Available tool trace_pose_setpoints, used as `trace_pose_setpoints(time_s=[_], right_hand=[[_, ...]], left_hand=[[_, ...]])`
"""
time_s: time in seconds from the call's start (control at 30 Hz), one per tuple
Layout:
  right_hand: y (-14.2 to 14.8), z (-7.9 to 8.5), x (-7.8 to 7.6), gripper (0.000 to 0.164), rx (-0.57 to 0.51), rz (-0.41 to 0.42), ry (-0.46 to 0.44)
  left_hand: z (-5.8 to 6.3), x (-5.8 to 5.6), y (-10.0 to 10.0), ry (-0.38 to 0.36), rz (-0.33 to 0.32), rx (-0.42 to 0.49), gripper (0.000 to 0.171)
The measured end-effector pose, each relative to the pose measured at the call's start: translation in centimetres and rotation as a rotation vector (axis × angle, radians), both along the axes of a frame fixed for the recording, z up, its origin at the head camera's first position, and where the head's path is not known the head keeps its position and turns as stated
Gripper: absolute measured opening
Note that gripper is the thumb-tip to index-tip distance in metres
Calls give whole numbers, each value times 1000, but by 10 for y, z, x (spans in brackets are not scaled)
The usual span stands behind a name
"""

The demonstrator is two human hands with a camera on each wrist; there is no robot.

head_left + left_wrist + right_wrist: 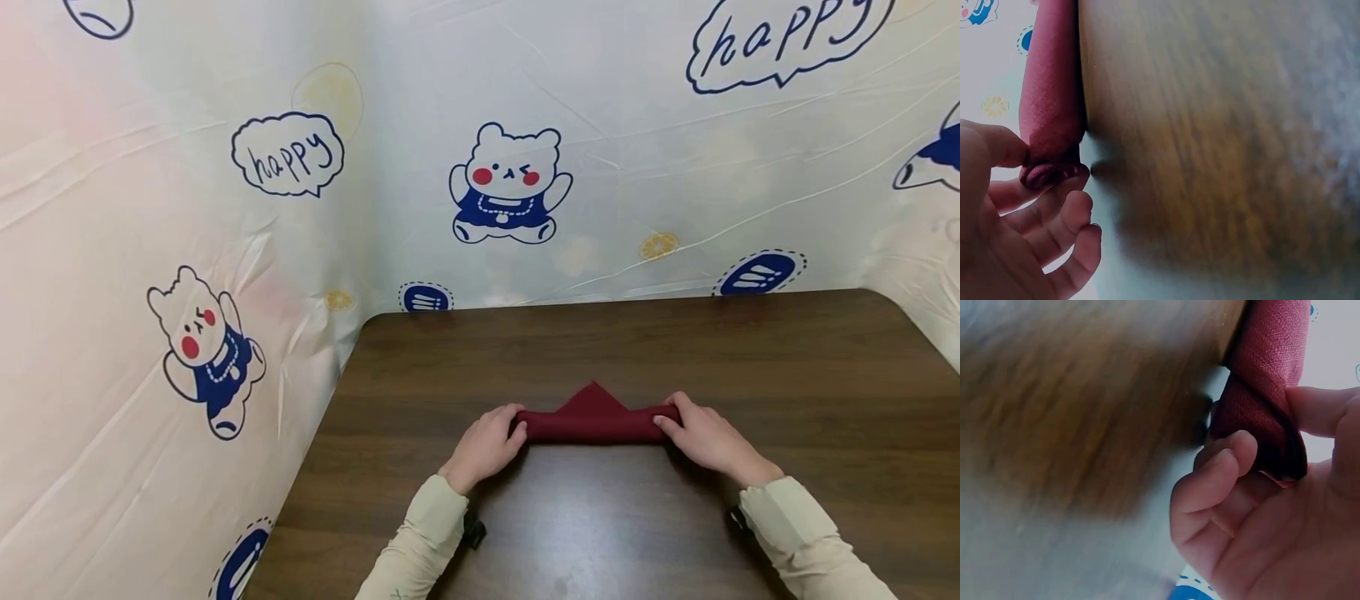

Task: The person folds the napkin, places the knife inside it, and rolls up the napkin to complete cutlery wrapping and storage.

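Observation:
A dark red cloth (596, 425), rolled into a tube, lies across the wooden table, and a triangular corner of it points away at the far side. My left hand (487, 442) grips the roll's left end between thumb and fingers. In the left wrist view the spiral end of the cloth (1054, 94) shows between the thumb and the curled fingers. At the other end my right hand (705, 433) holds the roll, thumb on the near side. The right wrist view shows the thumb pressed to the cloth (1269, 356) and fingers bent around its loose end.
The brown wooden table (600, 525) reaches to a printed curtain (622, 100) with cartoon bears at the back and left. Dark straps or devices sit at both wrists, below light sleeves (420, 533).

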State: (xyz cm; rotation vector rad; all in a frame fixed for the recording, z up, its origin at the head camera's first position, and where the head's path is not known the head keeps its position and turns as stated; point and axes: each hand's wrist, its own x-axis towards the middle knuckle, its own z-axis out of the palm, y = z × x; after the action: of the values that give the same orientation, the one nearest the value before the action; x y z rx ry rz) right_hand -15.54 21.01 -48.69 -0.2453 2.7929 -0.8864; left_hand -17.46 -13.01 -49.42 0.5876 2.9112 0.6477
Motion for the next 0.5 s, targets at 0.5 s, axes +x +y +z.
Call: trace_pose_setpoints(time_s=[0.5], right_hand=[[1, 6, 0, 38, 48, -8, -121]], left_hand=[[0, 0, 2, -93, 24, 22, 36]])
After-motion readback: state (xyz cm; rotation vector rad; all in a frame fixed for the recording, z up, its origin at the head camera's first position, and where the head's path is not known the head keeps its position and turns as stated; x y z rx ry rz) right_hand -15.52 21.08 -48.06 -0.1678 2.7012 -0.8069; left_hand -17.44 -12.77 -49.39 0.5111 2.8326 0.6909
